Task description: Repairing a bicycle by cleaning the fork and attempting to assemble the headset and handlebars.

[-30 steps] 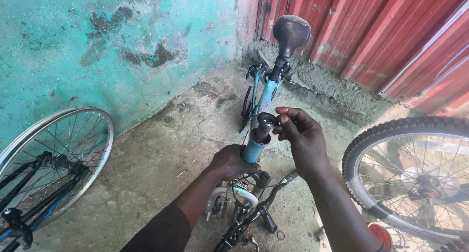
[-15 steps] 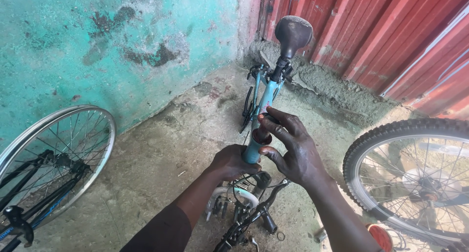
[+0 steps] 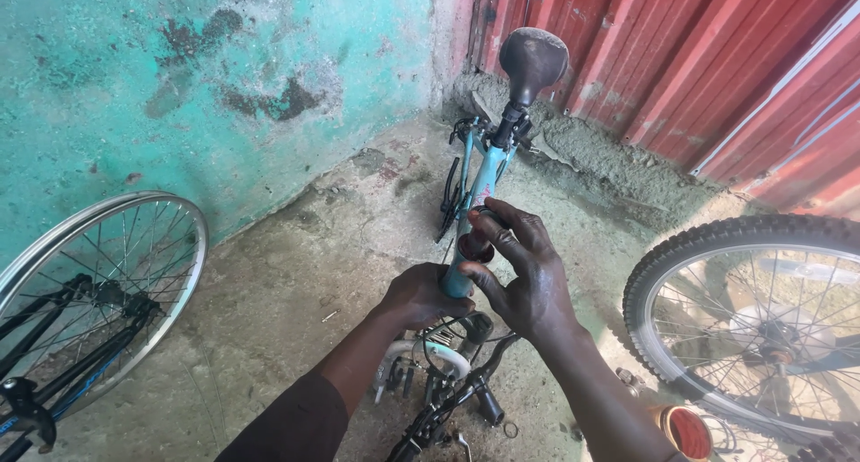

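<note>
Small light-blue metal bicycle frame (image 3: 484, 189) stands at centre of view, running from 6 o'clock up to 12 o'clock; its dark, worn saddle (image 3: 533, 59) sits at the 12 o'clock end, nr the base of the red corrugated sheet-metal wall (image 3: 717, 59); black handlebars w/ cables (image 3: 448, 404) lie at the 6 o'clock end.

Left hand (image 3: 421, 294) is at approx 7 o'clock from the frame's open tube end (image 3: 473, 247); fingers curled tight round the blue tube just below that end, gripping it. Right hand (image 3: 524, 269) comes in from 4 o'clock; fingers half bent, loosely cupped over & around the dark red-brown tube end, fingertips touching its rim; can't tell if anything small is pinched betw. them.

At 9 o'clock: spoked silver-rimmed bicycle wheel w/o tyre (image 3: 90, 292), in a black fork, close to the peeling turquoise plastered wall (image 3: 224, 77). At 3 o'clock: black knobbly-tyred spoked wheel (image 3: 743, 319), well apart from the hands. At 5 o'clock, nr the right forearm: small round red reflector (image 3: 688, 433). All on rough grey concrete floor (image 3: 287, 292); a ridge of crumbly cement runs along the foot of the red wall.
</note>
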